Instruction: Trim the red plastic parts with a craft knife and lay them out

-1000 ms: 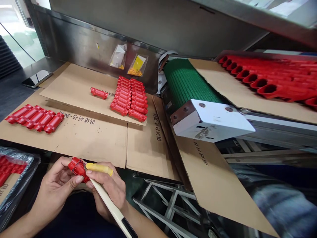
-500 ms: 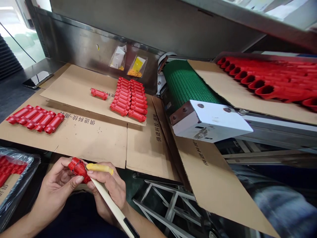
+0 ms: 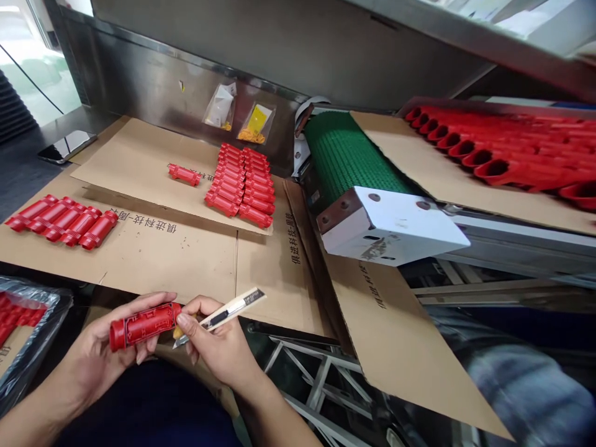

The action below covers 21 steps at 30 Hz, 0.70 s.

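Observation:
A red cylindrical part (image 3: 145,325) lies tilted across my left hand (image 3: 105,338), whose fingers wrap behind it. My right hand (image 3: 216,338) grips a craft knife (image 3: 233,310) with a pale handle, its blade tip pointing down to the left. Yellow material shows by the right fingertips, partly hidden. The right thumb and index finger touch the right end of the red part. Beyond my hands, several red parts (image 3: 63,220) lie in a row on the cardboard at the left, and more red parts (image 3: 242,183) stand grouped on a raised cardboard sheet.
A green conveyor belt (image 3: 349,155) with a white end bracket (image 3: 393,226) is at the right. Red tubes (image 3: 521,146) lie on cardboard above it. Two small bags (image 3: 256,124) lean on the metal wall. A phone (image 3: 67,146) and a plastic-lined bin (image 3: 46,335) are at the left.
The red part has turned lengthwise and shows its long side. The knife has swung round, its handle now pointing up to the right. The view has shifted slightly.

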### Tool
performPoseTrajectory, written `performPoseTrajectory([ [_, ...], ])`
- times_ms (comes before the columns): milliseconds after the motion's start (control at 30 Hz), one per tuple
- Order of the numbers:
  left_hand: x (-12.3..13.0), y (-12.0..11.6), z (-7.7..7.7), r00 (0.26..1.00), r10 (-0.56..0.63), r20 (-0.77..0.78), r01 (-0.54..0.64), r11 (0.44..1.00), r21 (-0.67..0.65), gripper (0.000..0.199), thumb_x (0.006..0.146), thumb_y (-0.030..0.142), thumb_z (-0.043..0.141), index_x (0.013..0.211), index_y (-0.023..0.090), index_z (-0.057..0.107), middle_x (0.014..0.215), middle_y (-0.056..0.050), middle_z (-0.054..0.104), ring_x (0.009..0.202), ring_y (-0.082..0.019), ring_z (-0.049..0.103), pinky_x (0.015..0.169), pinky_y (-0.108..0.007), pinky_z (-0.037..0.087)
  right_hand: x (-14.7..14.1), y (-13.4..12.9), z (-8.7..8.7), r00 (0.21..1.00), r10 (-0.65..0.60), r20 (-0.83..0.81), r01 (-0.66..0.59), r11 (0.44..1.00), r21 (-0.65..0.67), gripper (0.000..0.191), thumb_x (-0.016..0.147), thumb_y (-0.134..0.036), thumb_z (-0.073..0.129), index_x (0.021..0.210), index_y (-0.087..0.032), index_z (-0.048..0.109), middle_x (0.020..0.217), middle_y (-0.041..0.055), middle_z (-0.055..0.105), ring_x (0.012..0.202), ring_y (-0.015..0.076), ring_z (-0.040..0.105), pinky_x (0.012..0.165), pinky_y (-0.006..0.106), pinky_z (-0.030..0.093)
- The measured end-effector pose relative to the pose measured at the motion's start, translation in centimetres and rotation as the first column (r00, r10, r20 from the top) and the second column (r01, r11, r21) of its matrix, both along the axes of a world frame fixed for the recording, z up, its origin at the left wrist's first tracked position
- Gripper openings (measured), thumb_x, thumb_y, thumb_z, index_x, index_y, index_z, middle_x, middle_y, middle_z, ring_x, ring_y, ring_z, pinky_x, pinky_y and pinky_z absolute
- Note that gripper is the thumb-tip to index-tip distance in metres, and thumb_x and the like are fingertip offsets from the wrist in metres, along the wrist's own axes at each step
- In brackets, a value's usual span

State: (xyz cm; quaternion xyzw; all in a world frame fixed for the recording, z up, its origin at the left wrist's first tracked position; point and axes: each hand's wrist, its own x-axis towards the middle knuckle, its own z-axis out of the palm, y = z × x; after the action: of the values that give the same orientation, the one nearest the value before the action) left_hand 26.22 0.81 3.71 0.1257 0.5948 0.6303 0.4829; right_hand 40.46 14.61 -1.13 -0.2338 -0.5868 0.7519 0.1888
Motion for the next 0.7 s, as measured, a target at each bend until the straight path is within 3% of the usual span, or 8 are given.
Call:
performPoseTrajectory([
  [67, -0.1, -0.1, -0.3, 0.977, 0.056, -0.206, -0.059, 0.998, -0.006, 0.043, 0.071, 0.038, 0.097, 0.109, 0.023, 0.087, 0.128, -0.015, 0.079, 0.100, -0.027, 0.076, 0.079, -0.024, 0.060, 0.4, -0.2, 0.3, 0.996, -0.079, -0.032, 0.085, 0.954, 0.289, 0.024, 0.100, -0.040, 0.070, 0.089, -0.019, 0.070, 0.070, -0.0001, 0.069, 0.059, 0.0138, 0.064, 0.053, 0.023, 0.055],
  [100, -0.2, -0.2, -0.5, 0.965, 0.077, -0.252, -0.079, 0.997, 0.004, 0.037, 0.070, 0.032, 0.098, 0.105, 0.023, 0.086, 0.117, -0.013, 0.081, 0.094, -0.024, 0.076, 0.077, -0.023, 0.060, 0.7, -0.3, 0.4, 0.990, -0.119, -0.077, 0.141, 0.886, 0.443, 0.015, 0.100, -0.032, 0.071, 0.093, -0.019, 0.073, 0.080, 0.0033, 0.075, 0.071, 0.0168, 0.071, 0.065, 0.027, 0.061],
  [133, -0.3, -0.2, -0.6, 0.965, 0.088, -0.249, -0.086, 0.996, 0.019, 0.034, 0.072, 0.029, 0.097, 0.103, 0.023, 0.085, 0.105, -0.010, 0.082, 0.084, -0.021, 0.075, 0.072, -0.023, 0.060, 0.9, -0.3, 0.6, 0.981, -0.141, -0.137, 0.194, 0.807, 0.558, 0.006, 0.100, -0.025, 0.071, 0.100, -0.019, 0.075, 0.091, 0.0063, 0.079, 0.085, 0.0193, 0.075, 0.077, 0.030, 0.064],
  [200, -0.5, -0.1, -0.8, 0.982, 0.083, -0.169, -0.078, 0.996, 0.035, 0.029, 0.078, 0.032, 0.093, 0.103, 0.022, 0.082, 0.086, -0.005, 0.079, 0.062, -0.014, 0.066, 0.058, -0.022, 0.056, 1.3, -0.3, 0.8, 0.953, -0.122, -0.279, 0.280, 0.708, 0.649, 0.020, 0.099, -0.014, 0.070, 0.118, -0.020, 0.074, 0.108, 0.0093, 0.082, 0.102, 0.0213, 0.078, 0.091, 0.032, 0.065],
  [267, -0.5, 0.1, -0.7, 0.991, 0.075, -0.115, -0.072, 0.997, 0.029, 0.030, 0.078, 0.033, 0.093, 0.102, 0.020, 0.080, 0.088, -0.006, 0.078, 0.059, -0.012, 0.061, 0.054, -0.021, 0.053, 1.3, -0.3, 0.7, 0.916, -0.070, -0.395, 0.329, 0.696, 0.639, 0.031, 0.099, -0.010, 0.070, 0.128, -0.020, 0.072, 0.117, 0.0107, 0.081, 0.106, 0.0212, 0.079, 0.092, 0.031, 0.067],
  [367, -0.1, 0.3, -0.2, 0.991, 0.102, -0.085, -0.101, 0.995, 0.012, 0.032, 0.075, 0.032, 0.095, 0.099, 0.018, 0.080, 0.108, -0.011, 0.078, 0.064, -0.012, 0.062, 0.055, -0.021, 0.052, 1.0, -0.5, 0.3, 0.879, -0.042, -0.475, 0.358, 0.716, 0.599, 0.031, 0.099, -0.013, 0.073, 0.128, -0.023, 0.075, 0.118, 0.0112, 0.080, 0.100, 0.0216, 0.077, 0.086, 0.033, 0.068],
  [700, 0.4, 0.4, 0.4, 0.987, 0.084, -0.136, -0.085, 0.996, -0.003, 0.030, 0.072, 0.034, 0.096, 0.094, 0.019, 0.080, 0.104, -0.009, 0.077, 0.063, -0.012, 0.059, 0.055, -0.022, 0.052, 0.3, -0.7, 0.1, 0.877, -0.044, -0.479, 0.355, 0.730, 0.584, 0.026, 0.102, -0.018, 0.071, 0.126, -0.025, 0.076, 0.110, 0.0094, 0.081, 0.092, 0.0207, 0.076, 0.080, 0.034, 0.067],
])
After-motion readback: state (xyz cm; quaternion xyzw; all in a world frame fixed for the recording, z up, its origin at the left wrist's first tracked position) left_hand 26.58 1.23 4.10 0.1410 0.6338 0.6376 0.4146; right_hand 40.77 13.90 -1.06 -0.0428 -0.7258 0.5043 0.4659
